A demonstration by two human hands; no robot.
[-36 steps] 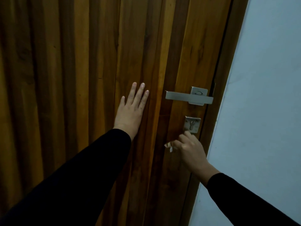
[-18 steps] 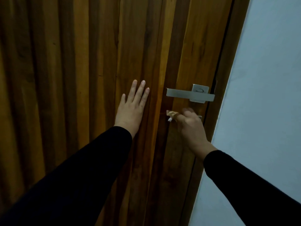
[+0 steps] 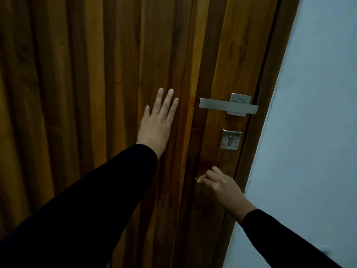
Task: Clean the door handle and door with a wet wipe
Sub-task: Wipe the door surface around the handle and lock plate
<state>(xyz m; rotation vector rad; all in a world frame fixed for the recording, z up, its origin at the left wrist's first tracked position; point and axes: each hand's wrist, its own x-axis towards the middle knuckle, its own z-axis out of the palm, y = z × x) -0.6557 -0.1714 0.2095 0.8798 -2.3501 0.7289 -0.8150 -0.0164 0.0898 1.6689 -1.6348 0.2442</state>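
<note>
Wet wipe point(image 3: 199, 179): small crumpled scrap, pale brownish in the dim light, only a tip shows past the right hand; against the door below the keyhole plate.
Right hand point(image 3: 222, 187): lower right, black sleeve, fingers point(image 3: 211, 174) curled tight, pinching the wipe; most of the wipe is hidden inside the grip.
Left hand point(image 3: 156, 125): flat on the door, palm down, fingers straight and close together, thumb hidden; black sleeve runs off the bottom left corner.
Door point(image 3: 87, 74): dark brown wood, vertical planks with grooves, edges cut off at top, left and bottom.
Keyhole plate point(image 3: 230, 139): square metal, dull smudges, under the handle.
Door handle point(image 3: 228, 106): silver flat lever, level, pointing left from a square plate, near the door's right edge.
Wall point(image 3: 313, 132): plain pale blue-grey, right of the frame.
Lighting: dim, wipe texture hard to make out.
</note>
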